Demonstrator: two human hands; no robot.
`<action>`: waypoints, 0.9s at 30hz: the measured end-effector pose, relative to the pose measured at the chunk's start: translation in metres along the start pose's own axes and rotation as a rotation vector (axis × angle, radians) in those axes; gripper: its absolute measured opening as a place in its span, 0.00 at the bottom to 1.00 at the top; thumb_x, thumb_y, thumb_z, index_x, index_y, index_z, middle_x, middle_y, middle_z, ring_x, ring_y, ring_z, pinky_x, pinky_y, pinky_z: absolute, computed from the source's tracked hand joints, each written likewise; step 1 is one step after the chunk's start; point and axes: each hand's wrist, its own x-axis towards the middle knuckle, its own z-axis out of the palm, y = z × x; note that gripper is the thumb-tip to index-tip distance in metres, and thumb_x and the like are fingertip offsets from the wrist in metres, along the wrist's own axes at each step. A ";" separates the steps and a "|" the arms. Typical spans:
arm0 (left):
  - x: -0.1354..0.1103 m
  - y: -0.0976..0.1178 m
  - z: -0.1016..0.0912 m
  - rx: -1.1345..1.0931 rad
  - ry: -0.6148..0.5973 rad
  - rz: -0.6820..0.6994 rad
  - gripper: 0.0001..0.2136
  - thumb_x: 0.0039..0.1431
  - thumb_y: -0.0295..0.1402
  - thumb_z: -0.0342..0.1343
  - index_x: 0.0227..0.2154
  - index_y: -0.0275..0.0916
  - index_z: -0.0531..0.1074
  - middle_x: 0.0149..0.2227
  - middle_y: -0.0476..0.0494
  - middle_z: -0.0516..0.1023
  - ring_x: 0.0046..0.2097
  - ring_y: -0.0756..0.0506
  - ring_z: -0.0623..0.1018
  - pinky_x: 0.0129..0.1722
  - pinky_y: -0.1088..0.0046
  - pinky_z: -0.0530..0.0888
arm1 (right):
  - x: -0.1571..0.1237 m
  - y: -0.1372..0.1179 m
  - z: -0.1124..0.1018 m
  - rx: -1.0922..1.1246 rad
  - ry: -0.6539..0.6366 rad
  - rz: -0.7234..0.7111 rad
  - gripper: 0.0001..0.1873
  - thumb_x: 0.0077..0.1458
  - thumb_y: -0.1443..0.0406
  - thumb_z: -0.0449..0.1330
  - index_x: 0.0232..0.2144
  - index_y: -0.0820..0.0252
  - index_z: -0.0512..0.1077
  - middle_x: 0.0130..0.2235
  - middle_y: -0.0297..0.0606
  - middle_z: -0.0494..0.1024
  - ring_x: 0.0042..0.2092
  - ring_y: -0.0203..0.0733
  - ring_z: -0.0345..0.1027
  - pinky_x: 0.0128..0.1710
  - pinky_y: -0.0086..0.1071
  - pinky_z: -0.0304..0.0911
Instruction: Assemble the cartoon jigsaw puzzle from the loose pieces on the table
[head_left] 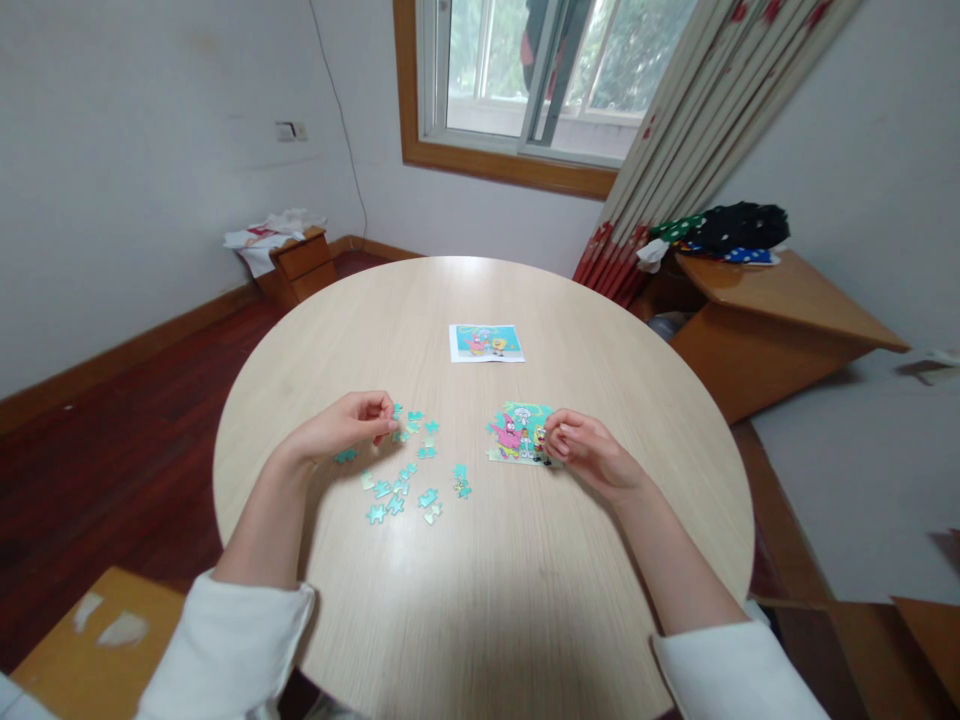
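My left hand [356, 420] hovers at the upper left of the loose jigsaw pieces [395, 505]. Its thumb and fingers are pinched together, and what may be between them is too small to tell. A partly assembled jigsaw puzzle [517, 436] lies right of the loose pieces, showing a pink starfish and a yellow cartoon figure on teal. Over its right edge is my right hand [589, 450], fingers curled together and covering part of the picture; whether a piece is in them is hidden. Two joined pieces [461, 482] lie between the scattered pieces and the puzzle.
A printed reference picture [487, 343] lies farther back on the round wooden table [480, 600]. Behind the table are a window and a long curtain [675, 130]. A tilted wooden cabinet [757, 330] with cloths stands at right, a small drawer unit [304, 262] at left.
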 end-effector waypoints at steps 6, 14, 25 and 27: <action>0.001 0.001 0.001 -0.032 0.010 0.003 0.10 0.46 0.38 0.57 0.23 0.39 0.62 0.21 0.53 0.68 0.25 0.52 0.69 0.26 0.75 0.64 | 0.000 -0.001 0.001 -0.027 0.002 0.004 0.14 0.45 0.56 0.66 0.29 0.60 0.74 0.20 0.29 0.62 0.23 0.32 0.53 0.26 0.30 0.49; 0.003 -0.003 0.000 -0.044 0.081 0.001 0.10 0.48 0.38 0.56 0.22 0.39 0.63 0.20 0.52 0.69 0.26 0.51 0.68 0.28 0.73 0.63 | -0.001 -0.001 0.001 -0.046 0.021 0.009 0.14 0.44 0.56 0.66 0.29 0.60 0.73 0.20 0.29 0.62 0.24 0.33 0.53 0.26 0.31 0.49; 0.009 -0.014 -0.002 -0.118 0.255 0.006 0.11 0.52 0.35 0.53 0.18 0.37 0.67 0.19 0.50 0.68 0.25 0.52 0.67 0.28 0.74 0.64 | -0.001 0.000 0.000 -0.059 0.042 0.011 0.15 0.43 0.55 0.67 0.29 0.59 0.74 0.20 0.29 0.63 0.25 0.34 0.54 0.27 0.31 0.50; 0.010 -0.014 -0.001 -0.213 0.303 -0.035 0.06 0.53 0.32 0.54 0.24 0.36 0.70 0.21 0.49 0.69 0.24 0.52 0.68 0.28 0.74 0.66 | -0.001 0.000 0.000 -0.055 0.042 0.013 0.15 0.43 0.55 0.67 0.29 0.59 0.74 0.20 0.29 0.63 0.25 0.34 0.54 0.27 0.31 0.50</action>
